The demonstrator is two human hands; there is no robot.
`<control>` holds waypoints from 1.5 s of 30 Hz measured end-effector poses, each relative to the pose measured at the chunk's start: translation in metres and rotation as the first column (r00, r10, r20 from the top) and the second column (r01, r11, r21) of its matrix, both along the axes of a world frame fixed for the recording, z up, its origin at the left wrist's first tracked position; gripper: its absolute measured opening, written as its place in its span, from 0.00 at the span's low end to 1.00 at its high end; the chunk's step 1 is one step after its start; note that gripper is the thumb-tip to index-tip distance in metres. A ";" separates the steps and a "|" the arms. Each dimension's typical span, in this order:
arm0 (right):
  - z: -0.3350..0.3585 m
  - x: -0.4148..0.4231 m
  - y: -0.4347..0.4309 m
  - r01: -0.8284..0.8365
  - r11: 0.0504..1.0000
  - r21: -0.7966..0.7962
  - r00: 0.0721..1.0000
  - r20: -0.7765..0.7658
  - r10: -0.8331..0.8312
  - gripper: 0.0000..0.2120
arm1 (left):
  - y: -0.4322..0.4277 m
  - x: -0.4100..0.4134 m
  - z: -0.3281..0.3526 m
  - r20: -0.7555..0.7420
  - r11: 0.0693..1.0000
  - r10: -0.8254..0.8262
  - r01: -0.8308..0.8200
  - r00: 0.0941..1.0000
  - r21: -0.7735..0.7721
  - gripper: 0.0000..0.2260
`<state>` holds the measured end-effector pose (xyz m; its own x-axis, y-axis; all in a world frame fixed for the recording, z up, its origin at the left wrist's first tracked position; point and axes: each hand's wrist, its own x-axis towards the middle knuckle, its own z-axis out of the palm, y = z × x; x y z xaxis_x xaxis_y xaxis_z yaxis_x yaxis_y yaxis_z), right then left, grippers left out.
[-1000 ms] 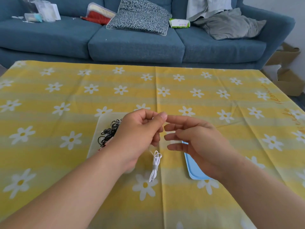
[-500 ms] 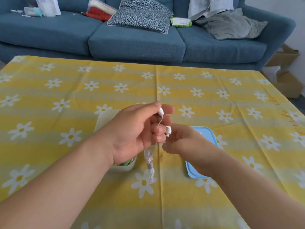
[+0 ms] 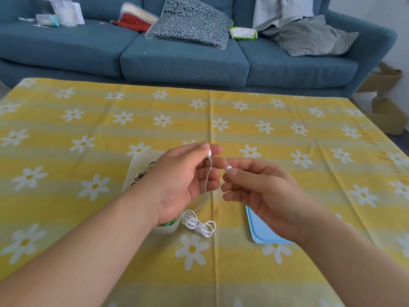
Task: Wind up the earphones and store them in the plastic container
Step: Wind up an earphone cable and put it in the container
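Observation:
White wired earphones lie partly coiled in a small bundle on the yellow flowered tablecloth, just in front of my hands. My left hand pinches one earbud between thumb and forefinger, and its thin cord hangs down to the bundle. My right hand pinches the other earbud at its fingertips, a little to the right. The clear plastic container stands under my left wrist and is mostly hidden; dark cables and something green show inside it. Its light blue lid lies flat under my right hand.
The table with its daisy cloth fills the foreground. Behind it stands a blue sofa with a patterned cushion, clothes and small packets. Cardboard boxes sit on the floor at the right.
My hands have drawn slightly apart, each now with its own earbud. The wound part of the cord has come down from hanging to rest on the cloth.

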<state>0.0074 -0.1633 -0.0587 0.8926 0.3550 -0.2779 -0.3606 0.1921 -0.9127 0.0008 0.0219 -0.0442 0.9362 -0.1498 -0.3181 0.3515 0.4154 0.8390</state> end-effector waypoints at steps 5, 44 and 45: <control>-0.001 -0.002 0.000 0.090 0.996 -0.026 0.996 0.030 -0.089 0.12 | -0.003 0.000 -0.012 0.036 0.978 0.057 -0.063 0.998 0.201 0.10; -0.042 0.037 -0.041 0.364 0.485 -0.795 0.927 0.258 -0.274 0.06 | -0.011 -0.011 -0.015 -0.057 0.981 0.043 -0.032 0.997 0.194 0.03; -0.035 0.036 -0.035 0.382 0.601 -0.701 0.918 0.215 -0.333 0.05 | -0.010 -0.011 -0.015 -0.053 0.980 0.057 -0.045 0.997 0.194 0.03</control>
